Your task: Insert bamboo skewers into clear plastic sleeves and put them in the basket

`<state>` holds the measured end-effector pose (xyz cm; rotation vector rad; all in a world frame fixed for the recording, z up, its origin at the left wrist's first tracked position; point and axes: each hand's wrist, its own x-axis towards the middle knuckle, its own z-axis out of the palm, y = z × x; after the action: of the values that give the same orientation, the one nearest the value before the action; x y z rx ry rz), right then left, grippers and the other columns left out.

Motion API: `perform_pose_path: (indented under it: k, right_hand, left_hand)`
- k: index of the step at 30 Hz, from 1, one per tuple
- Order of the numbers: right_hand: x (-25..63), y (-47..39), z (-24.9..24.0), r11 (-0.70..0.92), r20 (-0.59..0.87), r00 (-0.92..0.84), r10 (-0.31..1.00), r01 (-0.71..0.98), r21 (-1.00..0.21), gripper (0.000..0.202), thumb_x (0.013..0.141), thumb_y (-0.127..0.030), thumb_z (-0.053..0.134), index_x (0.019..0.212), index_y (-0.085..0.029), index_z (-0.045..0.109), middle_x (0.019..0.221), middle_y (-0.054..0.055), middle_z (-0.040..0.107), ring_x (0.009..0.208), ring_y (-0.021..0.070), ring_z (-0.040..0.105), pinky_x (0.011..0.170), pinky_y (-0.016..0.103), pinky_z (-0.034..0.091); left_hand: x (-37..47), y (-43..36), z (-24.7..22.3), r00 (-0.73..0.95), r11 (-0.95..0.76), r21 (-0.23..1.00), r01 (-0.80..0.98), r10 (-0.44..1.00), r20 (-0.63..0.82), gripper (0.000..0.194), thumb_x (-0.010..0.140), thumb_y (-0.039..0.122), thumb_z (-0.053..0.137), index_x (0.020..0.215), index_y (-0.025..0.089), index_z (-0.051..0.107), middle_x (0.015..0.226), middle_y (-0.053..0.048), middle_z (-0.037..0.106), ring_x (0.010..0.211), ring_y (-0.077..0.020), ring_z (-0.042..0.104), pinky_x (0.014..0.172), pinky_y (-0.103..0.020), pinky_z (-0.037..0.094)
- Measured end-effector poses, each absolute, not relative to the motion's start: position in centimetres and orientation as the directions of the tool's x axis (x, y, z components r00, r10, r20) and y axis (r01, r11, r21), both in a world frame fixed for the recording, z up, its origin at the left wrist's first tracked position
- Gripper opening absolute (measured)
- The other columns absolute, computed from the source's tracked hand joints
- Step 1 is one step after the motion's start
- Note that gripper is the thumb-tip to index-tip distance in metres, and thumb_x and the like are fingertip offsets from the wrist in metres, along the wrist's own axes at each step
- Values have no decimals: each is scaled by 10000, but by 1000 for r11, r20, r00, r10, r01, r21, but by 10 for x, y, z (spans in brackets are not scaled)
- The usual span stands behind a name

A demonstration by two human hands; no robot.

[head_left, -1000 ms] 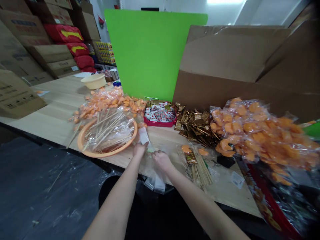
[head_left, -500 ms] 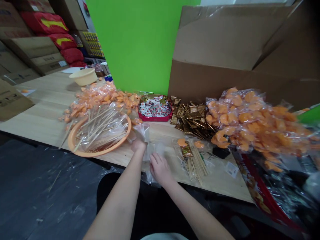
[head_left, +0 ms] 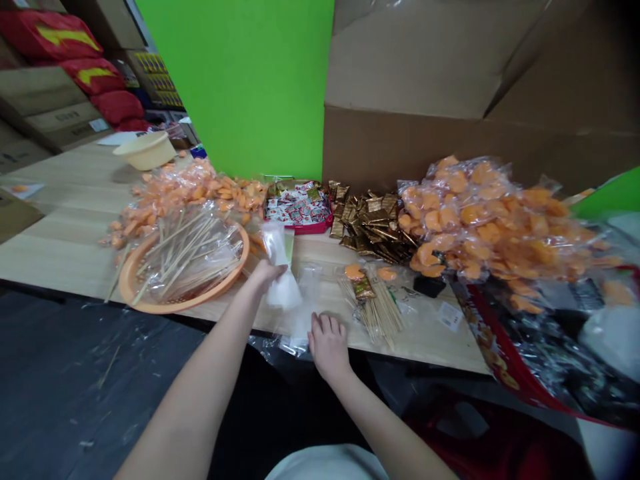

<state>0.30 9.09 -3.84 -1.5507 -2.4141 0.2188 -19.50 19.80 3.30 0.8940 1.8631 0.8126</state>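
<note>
My left hand (head_left: 269, 273) is closed on clear plastic bags (head_left: 283, 291), their upper ends standing up past the fingers. Near the table's front edge, my right hand (head_left: 329, 343) has its fingers a little bent and apart, with nothing seen in them. Beside its fingertips, more clear plastic (head_left: 300, 327) lies flat and hangs over the edge. To the right of that hand is a bundle of thin wooden sticks (head_left: 383, 313) with a gold packet (head_left: 363, 288) on top. Orange pieces (head_left: 354, 271) lie just behind the bundle.
An orange basket (head_left: 129, 283) on the left holds bagged sticks. Behind are a red tray (head_left: 315, 229) of small printed packets, a heap of gold packets (head_left: 373, 223) and wrapped orange pieces (head_left: 480, 213). A cardboard box (head_left: 410, 140) stands at the back.
My left hand has moved left and lifted the plastic bags, which now show upright in it. My right hand has drawn back slightly towards the edge. The view has shifted right.
</note>
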Motion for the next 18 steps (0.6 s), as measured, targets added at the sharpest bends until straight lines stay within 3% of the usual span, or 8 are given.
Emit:
perform_pose_path:
  k: [4, 7, 11, 14, 18]
  right_hand:
    - [-17, 105, -37, 344, 136, -317, 939, 890, -300, 440, 821, -248, 515, 1234, -99, 501, 1013, 159, 571, 915, 268, 472, 748, 399, 361]
    - [-13, 107, -36, 351, 159, -314, 936, 875, -335, 409, 825, -259, 504, 1203, -105, 527, 973, 149, 574, 889, 267, 473, 736, 389, 379]
    - [17, 97, -37, 357, 204, -300, 932, 857, -371, 348, 840, -190, 444, 1167, -139, 551, 961, 126, 564, 885, 246, 472, 765, 370, 392]
    - [42, 84, -39, 379, 228, -311, 923, 840, -389, 320, 841, -154, 424, 1120, -148, 580, 940, 113, 565, 878, 232, 476, 786, 364, 398]
    - [52, 75, -39, 415, 255, -334, 908, 807, -420, 312, 858, -181, 431, 1129, -147, 581, 974, 114, 566, 907, 226, 476, 820, 367, 400]
  left_hand:
    - [-199, 175, 51, -193, 494, 820, 289, 869, -456, 265, 781, 288, 616, 963, 96, 613, 900, -90, 646, 730, -167, 612, 666, -303, 512]
    - [-181, 161, 42, -175, 478, 809, 342, 878, -446, 235, 768, 247, 608, 952, 101, 618, 822, -87, 665, 693, -176, 619, 632, -288, 506]
    - [-142, 153, 13, -254, 472, 743, 474, 882, -398, 280, 684, 183, 658, 951, 117, 602, 901, -110, 658, 887, -251, 612, 771, -330, 474]
    - [-125, 145, 2, -331, 440, 686, 579, 896, -296, 379, 625, 130, 679, 989, 118, 572, 1073, -156, 590, 1113, -313, 491, 939, -376, 367]
    - [-132, 116, 3, -359, 342, 663, 666, 926, -117, 346, 728, 192, 597, 1068, 167, 538, 1157, -129, 531, 1184, -280, 418, 1010, -385, 295]
